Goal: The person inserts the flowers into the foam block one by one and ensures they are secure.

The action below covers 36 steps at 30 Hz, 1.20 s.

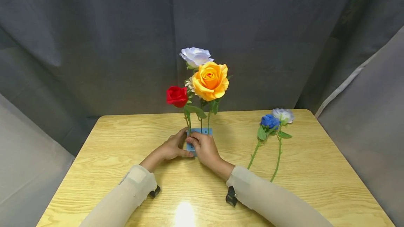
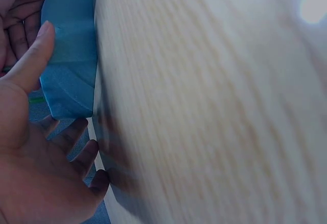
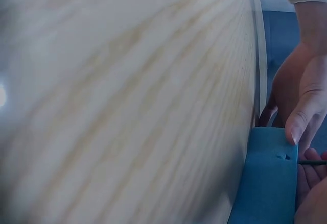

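A blue block (image 1: 197, 130) with small holes stands on the table between both hands. My left hand (image 1: 173, 146) holds its left end, the thumb (image 2: 31, 60) at the near side and the fingers around behind. With the fingertips of my right hand (image 1: 206, 148) I pinch a thin green stem (image 3: 312, 162) close above the block; it appears to be the stem of the red rose (image 1: 176, 96). An orange-yellow rose (image 1: 210, 81), a pale lilac rose (image 1: 196, 56) and a small white flower (image 1: 190, 85) rise above the block, partly overlapping. The right hand covers part of the block's top.
To the right on the wooden table (image 1: 104, 157) lie a blue rose (image 1: 269, 121) and a pale rose (image 1: 283, 115), their stems toward my right sleeve (image 1: 268, 199). A dark grey curtain (image 1: 126, 62) hangs just behind the table's far edge.
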Tool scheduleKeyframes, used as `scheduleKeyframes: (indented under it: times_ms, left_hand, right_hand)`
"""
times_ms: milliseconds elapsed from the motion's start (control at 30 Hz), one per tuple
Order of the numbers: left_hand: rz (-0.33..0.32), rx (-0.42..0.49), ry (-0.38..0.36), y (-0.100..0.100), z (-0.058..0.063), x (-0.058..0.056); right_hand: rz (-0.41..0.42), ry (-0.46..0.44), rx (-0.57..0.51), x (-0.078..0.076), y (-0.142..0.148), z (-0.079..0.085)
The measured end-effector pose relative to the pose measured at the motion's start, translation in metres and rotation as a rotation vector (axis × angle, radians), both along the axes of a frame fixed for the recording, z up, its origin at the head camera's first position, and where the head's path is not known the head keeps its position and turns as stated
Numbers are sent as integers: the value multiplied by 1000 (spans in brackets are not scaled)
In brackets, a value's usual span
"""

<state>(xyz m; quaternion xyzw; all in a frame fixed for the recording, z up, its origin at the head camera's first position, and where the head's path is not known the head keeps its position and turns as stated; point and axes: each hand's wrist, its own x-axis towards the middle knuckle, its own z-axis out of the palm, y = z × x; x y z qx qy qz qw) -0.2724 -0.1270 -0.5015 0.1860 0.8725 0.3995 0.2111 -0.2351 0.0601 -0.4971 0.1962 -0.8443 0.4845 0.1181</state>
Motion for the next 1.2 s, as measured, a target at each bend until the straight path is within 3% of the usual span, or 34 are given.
scheduleKeyframes:
  times_ms: [367,733,1200]
  left_hand:
    - [-8,15,-18,0,0,2]
    - [19,16,-39,1,0,3]
    - [36,-14,-29,0,1,2]
  right_hand:
    - [10,-58,18,1,2,1]
    - [91,-118,-10,7,9,7]
    - [62,-218,-86,14,35,17]
